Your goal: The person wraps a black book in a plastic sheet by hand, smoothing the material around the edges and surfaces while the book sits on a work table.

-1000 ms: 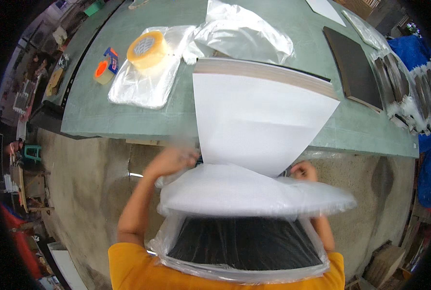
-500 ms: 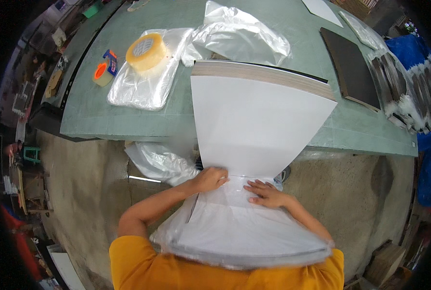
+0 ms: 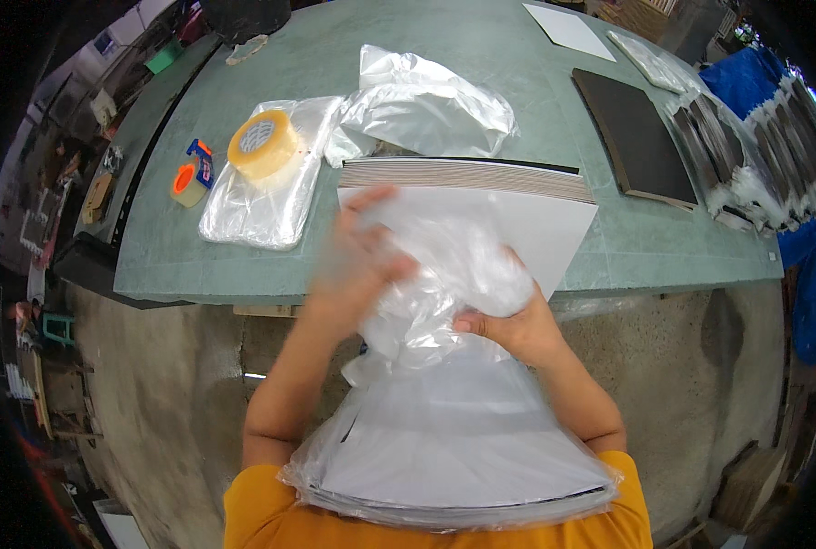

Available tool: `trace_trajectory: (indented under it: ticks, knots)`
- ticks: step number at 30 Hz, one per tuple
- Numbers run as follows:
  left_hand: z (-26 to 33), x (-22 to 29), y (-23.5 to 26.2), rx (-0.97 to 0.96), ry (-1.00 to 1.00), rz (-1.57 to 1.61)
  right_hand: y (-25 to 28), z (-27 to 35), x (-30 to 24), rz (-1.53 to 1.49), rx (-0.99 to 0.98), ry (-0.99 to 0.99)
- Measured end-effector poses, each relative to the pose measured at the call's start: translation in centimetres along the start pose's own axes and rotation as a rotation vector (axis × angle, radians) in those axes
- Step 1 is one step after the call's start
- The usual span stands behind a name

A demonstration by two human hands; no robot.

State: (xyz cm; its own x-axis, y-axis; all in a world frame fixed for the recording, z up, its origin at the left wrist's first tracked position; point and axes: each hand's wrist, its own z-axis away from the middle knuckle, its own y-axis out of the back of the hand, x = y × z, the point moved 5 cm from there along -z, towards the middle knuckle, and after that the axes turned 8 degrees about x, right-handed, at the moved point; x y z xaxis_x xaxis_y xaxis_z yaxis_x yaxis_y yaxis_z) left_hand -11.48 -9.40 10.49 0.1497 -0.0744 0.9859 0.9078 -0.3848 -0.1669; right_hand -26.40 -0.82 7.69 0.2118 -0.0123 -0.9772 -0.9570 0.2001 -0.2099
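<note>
Crumpled clear plastic bag film (image 3: 444, 256) is bunched up between my hands, above the table's near edge. My right hand (image 3: 518, 325) grips its right side, thumb in front and fingers mostly hidden by the plastic. At the bunch's left side is my left hand (image 3: 367, 247), raised and smeared by motion, so its hold is unclear. Against my body rest white sheets or boards (image 3: 453, 439) covered in clear plastic. Behind the film, a thick stack of white boards (image 3: 554, 224) juts over the table edge, with a dark sheet at its far end.
The green table (image 3: 481, 27) holds a roll of clear tape (image 3: 261, 146) on folded plastic bags (image 3: 252, 215), a tape dispenser (image 3: 191, 178) and loose film (image 3: 435, 105). To the right lie a dark board stack (image 3: 632, 137), wrapped bundles (image 3: 783, 151) and a white sheet (image 3: 568, 30).
Both hands have risen from the white boards toward the table. The plastic hanging at the left is now gathered up between them, covering part of the board stack.
</note>
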Motion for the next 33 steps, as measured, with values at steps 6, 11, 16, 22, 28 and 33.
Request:
trace_trajectory:
  ticks: [6, 11, 16, 22, 28, 33]
  knots:
    - [-0.9, 0.2, 2.4, 0.081, -0.082, -0.055, 2.8, 2.0, 3.3, 0.272, -0.361, -0.021]
    - [-0.8, -1.2, 2.6, 0.105, -0.216, -0.539, 4.1, 1.1, 2.5, -0.001, -0.174, -0.286]
    - [2.9, 0.2, -1.6, -0.002, -0.458, -0.79, 5.1, 1.0, 3.4, 0.043, 0.008, -0.213]
    - [3.0, -4.0, -4.9, -0.281, 0.062, -0.52, 2.8, 0.7, 3.6, -0.137, -0.003, -0.279]
    - [2.8, -5.5, -3.1, -0.375, -0.25, -0.628, 3.9, 0.2, 4.1, -0.577, -0.11, -0.292]
    - [5.2, -10.2, 12.9, 0.114, 0.064, -0.627, 12.5, 0.8, 3.1, -0.79, 0.168, -0.207]
